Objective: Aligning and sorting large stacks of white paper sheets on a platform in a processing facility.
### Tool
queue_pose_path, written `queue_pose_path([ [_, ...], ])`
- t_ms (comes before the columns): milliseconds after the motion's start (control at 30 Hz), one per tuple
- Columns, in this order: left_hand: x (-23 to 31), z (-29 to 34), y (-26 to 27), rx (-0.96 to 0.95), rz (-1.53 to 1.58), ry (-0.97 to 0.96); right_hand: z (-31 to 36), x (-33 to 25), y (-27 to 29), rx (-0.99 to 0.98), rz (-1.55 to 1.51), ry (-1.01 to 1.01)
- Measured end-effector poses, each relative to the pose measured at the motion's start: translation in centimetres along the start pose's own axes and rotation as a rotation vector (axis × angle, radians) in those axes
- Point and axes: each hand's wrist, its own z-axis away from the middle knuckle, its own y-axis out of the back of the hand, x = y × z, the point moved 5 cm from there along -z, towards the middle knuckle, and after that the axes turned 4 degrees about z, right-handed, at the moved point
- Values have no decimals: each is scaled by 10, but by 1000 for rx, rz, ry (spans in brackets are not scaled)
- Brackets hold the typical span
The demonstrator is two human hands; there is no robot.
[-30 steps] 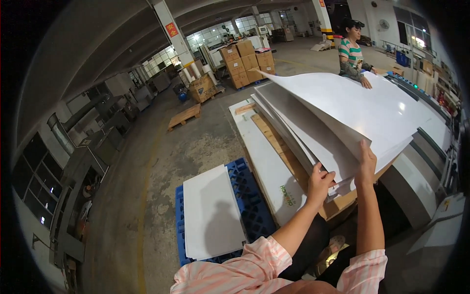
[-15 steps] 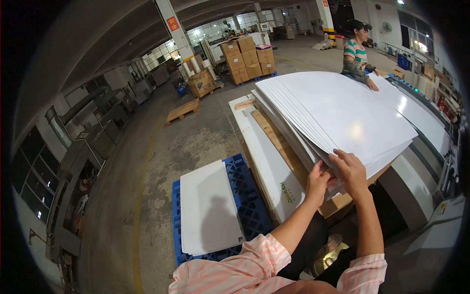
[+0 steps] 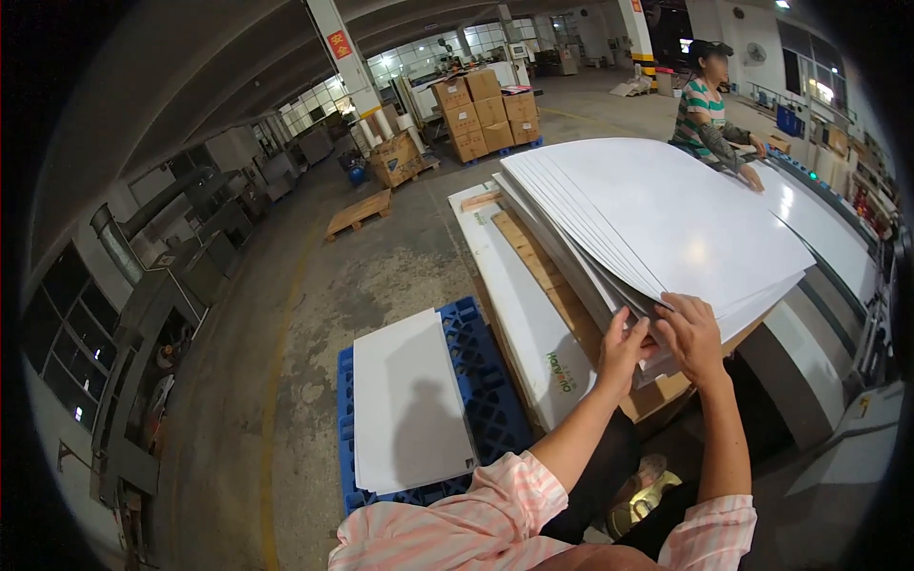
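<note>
A tall stack of large glossy white sheets [image 3: 647, 209] lies in front of me, its upper sheets fanned into steps along the left edge. At its near corner, my right hand [image 3: 695, 341] has its fingers curled over the lifted corner of the top sheets. My left hand [image 3: 621, 360] is just left of it, with bent fingers at the edges of the sheets at the same corner. A dark gap shows under the raised sheets between the hands. Part of the left fingers' grip is hidden among the sheet edges.
A blue plastic pallet [image 3: 483, 381] bears a lower white stack [image 3: 405, 390] at my left. A white board [image 3: 519, 305] with timber lies beside the tall stack. Across it, a co-worker [image 3: 709, 114] stands by a machine [image 3: 838, 205]. Cartons [image 3: 481, 114] and a wooden pallet [image 3: 359, 215] stand farther off.
My right hand has shifted slightly right, and the near corner of the top sheets is lifted more. The co-worker has moved right, drawing their hands away from the stack toward the machine.
</note>
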Motion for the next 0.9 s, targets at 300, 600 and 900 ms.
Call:
queue_pose_path([
  [300, -2, 0, 1, -2, 21, 30, -2, 1, 0, 119, 133, 72],
  [600, 11, 6, -12, 90, -157, -103, 1, 4, 8, 204, 183, 108],
  [900, -6, 1, -6, -53, -102, -9, 2, 11, 11, 122, 181, 15],
])
